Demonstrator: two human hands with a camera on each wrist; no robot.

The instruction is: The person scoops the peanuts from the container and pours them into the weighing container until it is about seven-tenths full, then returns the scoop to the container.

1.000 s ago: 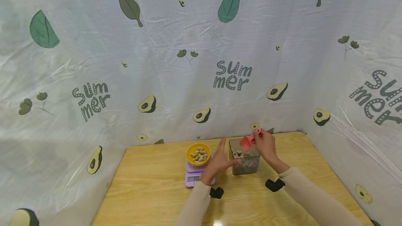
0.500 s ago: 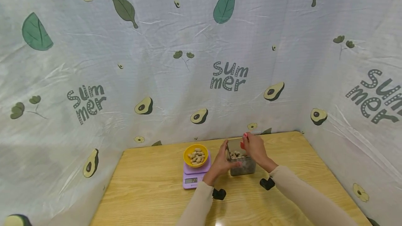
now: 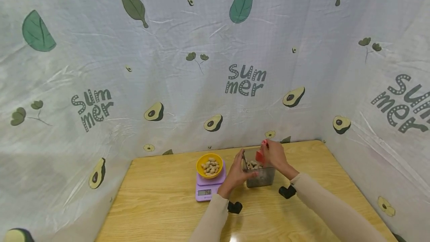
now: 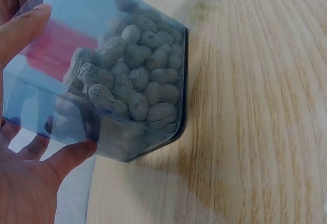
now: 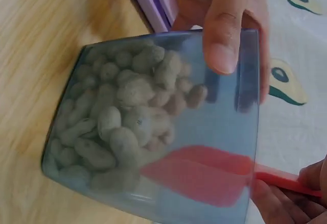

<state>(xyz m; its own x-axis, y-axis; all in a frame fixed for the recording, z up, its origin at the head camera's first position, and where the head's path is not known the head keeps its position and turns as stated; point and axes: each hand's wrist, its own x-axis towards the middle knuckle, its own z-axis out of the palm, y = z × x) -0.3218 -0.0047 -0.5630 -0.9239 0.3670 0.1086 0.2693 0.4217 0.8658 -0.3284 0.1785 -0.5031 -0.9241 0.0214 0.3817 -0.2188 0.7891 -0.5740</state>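
A clear grey plastic box [image 3: 263, 179] of unshelled peanuts [image 4: 138, 76] stands on the table. My left hand [image 3: 236, 176] grips its left side, thumb across the front wall and fingers around the side. My right hand [image 3: 276, 155] holds a red scoop [image 5: 204, 175] by its handle, over the box's right side. Through the wall in the right wrist view, the scoop's bowl points down inside the box, its tip at the peanuts. Whether any peanuts lie in the scoop is hard to tell.
Left of the box, a purple kitchen scale [image 3: 202, 183] carries a yellow bowl [image 3: 198, 169] with peanuts in it. The scale's display appears to read 356. A printed sheet [image 3: 181, 85] hangs behind and beside the wooden table [image 3: 151, 197].
My right hand has brought the scoop down and left into the box, then raised it slightly. My left hand has closed in on the box's left side. The scale and bowl stay put.
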